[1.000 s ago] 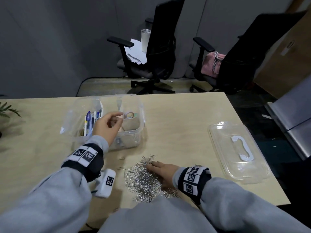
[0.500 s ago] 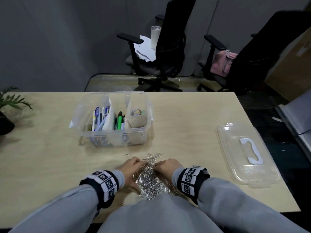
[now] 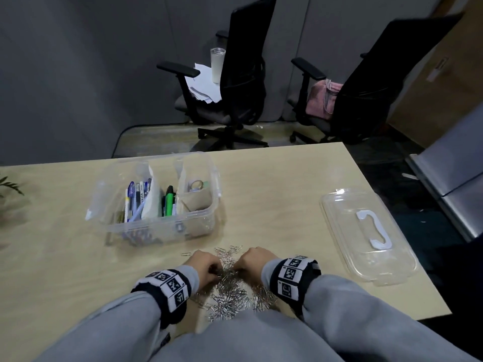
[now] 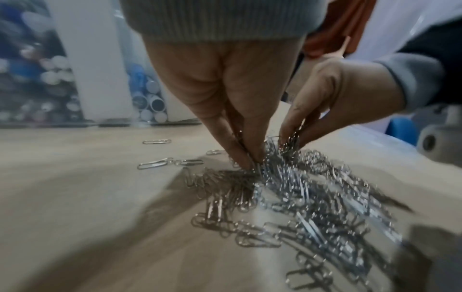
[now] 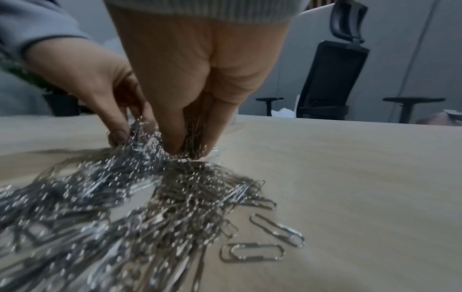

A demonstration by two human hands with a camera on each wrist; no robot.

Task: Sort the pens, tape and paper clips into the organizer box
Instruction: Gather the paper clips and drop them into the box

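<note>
Pile of shiny silver wire paper clips (image 3: 231,291) at near edge of pale wooden desk (image 3: 274,205). Left hand (image 3: 202,265) and right hand (image 3: 252,259) side by side in pile, each pinching bunch of clips. Clear plastic organizer box (image 3: 156,202) just behind pile holds pens (image 3: 137,202), roll of tape (image 3: 196,184). Clear flat lid (image 3: 366,236) near right edge.

My light wood table (image 3: 274,194) carries the clear organizer box (image 3: 156,226) far-left, its lid (image 3: 366,246) at right, and a paper clips (image 3: 230,296) pile nr my edge.
</note>
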